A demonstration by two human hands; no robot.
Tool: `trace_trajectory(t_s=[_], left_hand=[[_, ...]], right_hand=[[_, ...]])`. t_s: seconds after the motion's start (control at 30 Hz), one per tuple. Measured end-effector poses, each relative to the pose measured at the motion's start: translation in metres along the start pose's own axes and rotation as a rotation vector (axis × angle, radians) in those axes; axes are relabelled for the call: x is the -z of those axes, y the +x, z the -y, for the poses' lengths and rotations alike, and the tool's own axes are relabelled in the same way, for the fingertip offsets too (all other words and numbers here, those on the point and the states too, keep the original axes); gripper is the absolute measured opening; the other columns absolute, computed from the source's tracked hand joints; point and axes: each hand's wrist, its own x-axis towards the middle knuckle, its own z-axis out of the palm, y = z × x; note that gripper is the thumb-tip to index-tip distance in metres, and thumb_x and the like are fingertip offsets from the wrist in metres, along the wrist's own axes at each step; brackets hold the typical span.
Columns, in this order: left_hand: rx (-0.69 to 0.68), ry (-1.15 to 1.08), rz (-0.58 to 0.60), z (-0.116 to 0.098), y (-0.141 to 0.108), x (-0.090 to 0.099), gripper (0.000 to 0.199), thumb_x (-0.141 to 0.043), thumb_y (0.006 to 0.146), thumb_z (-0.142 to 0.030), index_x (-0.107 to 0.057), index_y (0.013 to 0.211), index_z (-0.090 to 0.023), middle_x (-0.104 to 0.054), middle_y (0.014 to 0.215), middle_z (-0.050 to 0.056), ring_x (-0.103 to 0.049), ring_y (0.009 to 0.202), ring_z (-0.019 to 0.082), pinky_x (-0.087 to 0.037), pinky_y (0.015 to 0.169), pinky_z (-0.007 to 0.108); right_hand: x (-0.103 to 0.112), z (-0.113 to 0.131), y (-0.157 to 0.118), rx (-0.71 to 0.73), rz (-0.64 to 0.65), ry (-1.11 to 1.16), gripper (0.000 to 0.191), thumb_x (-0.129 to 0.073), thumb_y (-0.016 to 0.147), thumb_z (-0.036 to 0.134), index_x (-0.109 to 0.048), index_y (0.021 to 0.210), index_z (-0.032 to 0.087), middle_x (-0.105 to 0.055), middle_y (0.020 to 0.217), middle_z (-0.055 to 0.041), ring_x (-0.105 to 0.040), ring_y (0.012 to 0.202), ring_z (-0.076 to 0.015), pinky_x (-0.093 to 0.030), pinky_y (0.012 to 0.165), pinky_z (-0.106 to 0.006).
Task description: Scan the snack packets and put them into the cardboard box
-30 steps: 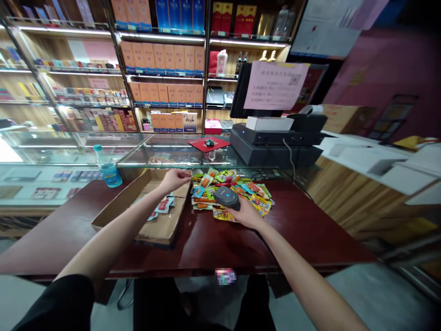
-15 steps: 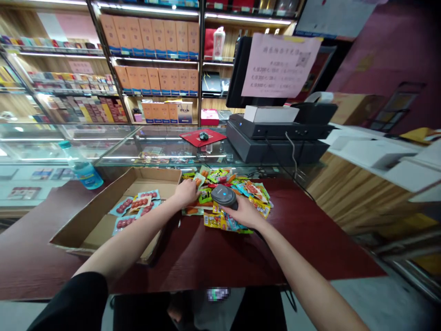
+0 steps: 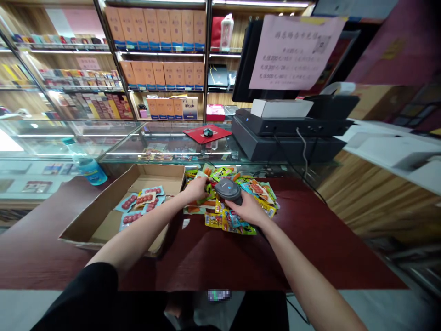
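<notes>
A heap of small bright snack packets lies on the dark red table. My right hand is wrapped round a dark grey handheld scanner, which is over the heap with a blue light on top. At the heap's left side my left hand has its fingers bent down among the packets; a green packet is by the fingertips, and whether it is gripped I cannot tell. Left of the heap is an open cardboard box holding several packets with reddish round pieces.
A blue bottle stands beyond the box at the left. Behind the table is a glass counter with a mouse on a red mat, and a monitor over black devices at the right. Stocked shelves line the back.
My left hand has moved slightly right, further in over the packets. The scanner stays in my right hand above the heap. The whole view has shifted a little.
</notes>
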Motion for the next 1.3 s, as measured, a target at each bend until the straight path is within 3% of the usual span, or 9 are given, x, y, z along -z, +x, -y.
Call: trace_trajectory(t_s=[0.13, 0.3, 0.43, 0.53, 0.83, 1.0, 1.17, 1.3], left_hand=[[0.109, -0.207, 0.027, 0.010, -0.009, 0.033, 0.024, -0.080, 0.058, -0.029, -0.069, 0.074, -0.016, -0.067, 0.071, 0.006, -0.067, 0.080, 0.025, -0.051, 0.072, 0.029], [0.151, -1.049, 0.003, 0.027, -0.025, 0.063, 0.034, -0.086, 0.055, -0.027, -0.065, 0.078, -0.013, -0.069, 0.073, 0.003, -0.066, 0.067, 0.016, -0.056, 0.068, 0.031], [0.269, -1.307, -0.029, 0.035, -0.030, 0.065, 0.037, -0.088, 0.052, -0.013, -0.055, 0.067, -0.012, -0.067, 0.068, 0.003, -0.068, 0.066, 0.015, -0.059, 0.070, 0.032], [0.304, -1.383, -0.032, 0.033, -0.029, 0.064, 0.038, -0.086, 0.055, -0.008, -0.049, 0.064, -0.013, -0.066, 0.068, 0.002, -0.069, 0.069, 0.016, -0.060, 0.071, 0.032], [0.218, -1.388, 0.084, 0.028, -0.034, 0.068, 0.035, -0.087, 0.053, -0.010, -0.063, 0.078, -0.010, -0.070, 0.077, 0.005, -0.069, 0.074, 0.016, -0.059, 0.072, 0.030], [0.221, -1.341, 0.052, 0.028, -0.033, 0.070, 0.032, -0.087, 0.054, -0.014, -0.065, 0.077, -0.012, -0.065, 0.071, 0.000, -0.061, 0.062, 0.009, -0.058, 0.067, 0.028], [0.227, -1.331, 0.055, 0.020, -0.034, 0.076, 0.034, -0.087, 0.053, -0.013, -0.064, 0.079, -0.012, -0.066, 0.074, 0.002, -0.065, 0.068, 0.012, -0.057, 0.071, 0.030], [0.189, -1.289, -0.015, 0.023, -0.038, 0.094, 0.037, -0.088, 0.052, -0.016, -0.064, 0.079, -0.011, -0.068, 0.077, 0.003, -0.066, 0.071, 0.014, -0.057, 0.072, 0.032]], right_hand=[[-0.003, 0.017, -0.004, 0.048, -0.030, 0.037, 0.036, -0.066, 0.078, 0.038, -0.067, 0.108, 0.018, -0.072, 0.103, -0.0101, -0.067, 0.095, -0.0274, -0.051, 0.082, -0.037], [-0.016, 0.044, -0.010, 0.087, -0.053, 0.108, 0.039, -0.067, 0.077, 0.038, -0.067, 0.110, 0.017, -0.072, 0.105, -0.0093, -0.067, 0.096, -0.0265, -0.051, 0.084, -0.037], [-0.030, 0.060, -0.019, 0.041, -0.099, 0.122, 0.038, -0.067, 0.077, 0.044, -0.068, 0.104, 0.017, -0.073, 0.101, -0.0099, -0.068, 0.092, -0.0269, -0.052, 0.080, -0.037], [-0.038, 0.066, -0.026, 0.005, -0.141, 0.114, 0.033, -0.065, 0.077, 0.043, -0.068, 0.099, 0.019, -0.074, 0.096, -0.0098, -0.069, 0.091, -0.0280, -0.053, 0.077, -0.036], [-0.051, 0.060, -0.033, -0.028, -0.187, 0.063, 0.036, -0.063, 0.077, 0.043, -0.067, 0.102, 0.017, -0.074, 0.096, -0.0116, -0.069, 0.090, -0.0281, -0.052, 0.073, -0.035], [-0.050, 0.058, -0.033, -0.051, -0.200, 0.080, 0.035, -0.064, 0.076, 0.042, -0.068, 0.100, 0.016, -0.073, 0.096, -0.0125, -0.069, 0.089, -0.0276, -0.052, 0.075, -0.036], [-0.049, 0.059, -0.036, 0.000, -0.236, 0.138, 0.037, -0.064, 0.076, 0.041, -0.067, 0.104, 0.016, -0.073, 0.094, -0.0107, -0.068, 0.088, -0.0260, -0.053, 0.076, -0.036], [-0.047, 0.063, -0.038, 0.000, -0.234, 0.145, 0.036, -0.063, 0.078, 0.043, -0.067, 0.102, 0.016, -0.074, 0.090, -0.0109, -0.069, 0.088, -0.0274, -0.054, 0.076, -0.038]])
